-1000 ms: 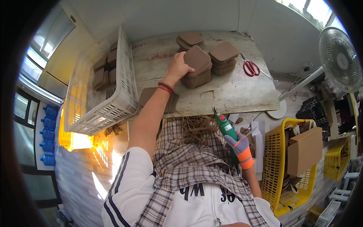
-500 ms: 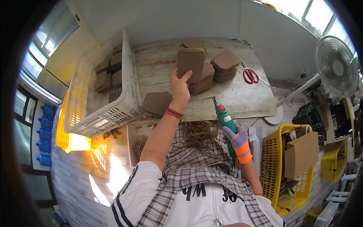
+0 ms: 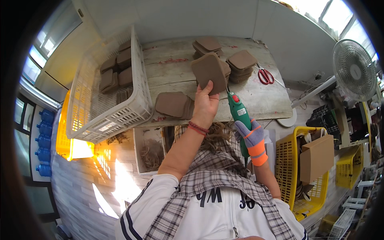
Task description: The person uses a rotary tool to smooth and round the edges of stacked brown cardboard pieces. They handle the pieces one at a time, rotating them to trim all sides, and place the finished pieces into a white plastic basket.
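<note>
My bare left hand (image 3: 206, 102) pinches a brown rounded-corner pad (image 3: 209, 72) between thumb and fingers, tilted up above the table. My right hand (image 3: 251, 138), in a grey and orange glove, wraps around a green handheld power tool (image 3: 238, 107) with a red button. The tool's thin metal tip points up beside the lower right edge of the pad, and I cannot tell whether they touch. Left of my left hand lies a small fanned stack of brown pads (image 3: 173, 105). Behind the held pad stand a rear stack (image 3: 208, 44) and a right stack (image 3: 241, 60), with a third partly hidden.
Red-handled scissors (image 3: 265, 76) lie right of the stacks. A white crate (image 3: 138, 100) holding pads stands at the table's left. Brown trimmings (image 3: 216, 134) lie on my lap, more in a box (image 3: 150, 160) below. To the right are a yellow basket (image 3: 285, 168) and a fan (image 3: 354, 70).
My left hand has moved right and slightly nearer, tilting the pad toward the tool's tip. The fanned stack at left shows more fully. My right hand keeps its grip, nearly in place.
</note>
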The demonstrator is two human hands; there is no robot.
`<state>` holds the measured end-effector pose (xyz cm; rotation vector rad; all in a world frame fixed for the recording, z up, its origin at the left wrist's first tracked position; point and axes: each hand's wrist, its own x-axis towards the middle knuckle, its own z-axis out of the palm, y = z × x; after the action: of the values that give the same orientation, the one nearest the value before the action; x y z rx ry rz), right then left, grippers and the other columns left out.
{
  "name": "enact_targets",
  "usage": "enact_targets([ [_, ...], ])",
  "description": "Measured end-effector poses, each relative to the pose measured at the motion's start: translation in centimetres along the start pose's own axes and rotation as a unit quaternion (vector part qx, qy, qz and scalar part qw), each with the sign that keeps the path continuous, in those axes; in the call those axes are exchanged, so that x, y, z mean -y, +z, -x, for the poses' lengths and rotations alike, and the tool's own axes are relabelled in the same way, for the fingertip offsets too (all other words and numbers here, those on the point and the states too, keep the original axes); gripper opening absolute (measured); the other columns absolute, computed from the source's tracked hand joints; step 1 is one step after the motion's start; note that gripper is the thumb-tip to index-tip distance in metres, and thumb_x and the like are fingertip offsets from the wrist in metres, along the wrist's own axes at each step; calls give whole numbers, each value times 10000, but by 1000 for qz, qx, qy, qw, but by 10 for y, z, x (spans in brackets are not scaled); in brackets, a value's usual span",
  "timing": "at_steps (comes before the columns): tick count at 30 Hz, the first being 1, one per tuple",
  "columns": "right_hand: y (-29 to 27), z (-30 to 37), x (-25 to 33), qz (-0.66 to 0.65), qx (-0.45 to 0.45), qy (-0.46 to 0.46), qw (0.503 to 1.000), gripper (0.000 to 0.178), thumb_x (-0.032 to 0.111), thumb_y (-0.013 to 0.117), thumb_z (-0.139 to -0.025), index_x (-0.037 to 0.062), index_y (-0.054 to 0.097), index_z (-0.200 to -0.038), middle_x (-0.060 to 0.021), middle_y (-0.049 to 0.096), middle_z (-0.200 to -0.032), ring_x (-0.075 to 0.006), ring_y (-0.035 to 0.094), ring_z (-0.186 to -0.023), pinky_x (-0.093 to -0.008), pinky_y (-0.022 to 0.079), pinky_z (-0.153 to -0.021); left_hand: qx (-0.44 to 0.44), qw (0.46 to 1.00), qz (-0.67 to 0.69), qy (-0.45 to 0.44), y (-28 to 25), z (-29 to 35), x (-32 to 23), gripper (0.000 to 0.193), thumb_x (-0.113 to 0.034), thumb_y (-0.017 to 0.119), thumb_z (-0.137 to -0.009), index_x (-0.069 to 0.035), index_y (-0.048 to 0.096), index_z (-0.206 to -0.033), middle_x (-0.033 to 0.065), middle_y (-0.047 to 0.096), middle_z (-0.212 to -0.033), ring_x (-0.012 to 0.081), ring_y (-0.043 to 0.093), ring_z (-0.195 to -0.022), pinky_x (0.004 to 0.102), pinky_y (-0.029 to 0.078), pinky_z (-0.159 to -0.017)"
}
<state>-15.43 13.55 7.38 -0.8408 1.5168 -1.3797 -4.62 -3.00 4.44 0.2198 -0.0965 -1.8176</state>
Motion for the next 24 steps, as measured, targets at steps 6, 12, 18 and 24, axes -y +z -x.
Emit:
enact_targets([
  [6,3,2,5,5,-27,-10,1000,350,213,735,-788,-9,558,-993,-30,596,-660,-68,522,-518,-213,410,-463,5,1000,-15,-20,-3,15,7,343,22,614,-831,-62,521,-1151,79,590,-1148,230,555,-1080,367,444,-974],
  [12,0,3,8,14,-29,-14,999,345,219,736,-790,-6,562,-986,-12,587,-686,-57,512,-548,-208,400,-477,62,995,-59,-49,-14,32,12,314,10,592,-849,-46,522,-1150,89,587,-1160,236,560,-1083,369,442,-982],
  [18,-2,2,16,12,-39,-29,999,348,229,735,-792,-1,557,-983,-8,573,-672,-63,515,-551,-207,410,-486,65,989,-119,-65,-23,47,13,287,6,574,-863,-44,529,-1142,87,592,-1156,221,565,-1078,372,454,-967],
  [24,-16,9,29,24,1,9,1000,340,227,723,-800,-11,558,-978,-22,592,-680,-74,538,-535,-211,430,-485,83,974,-201,-60,-30,53,-3,288,37,579,-848,-30,539,-1125,92,608,-1128,201,592,-1022,351,492,-904],
])
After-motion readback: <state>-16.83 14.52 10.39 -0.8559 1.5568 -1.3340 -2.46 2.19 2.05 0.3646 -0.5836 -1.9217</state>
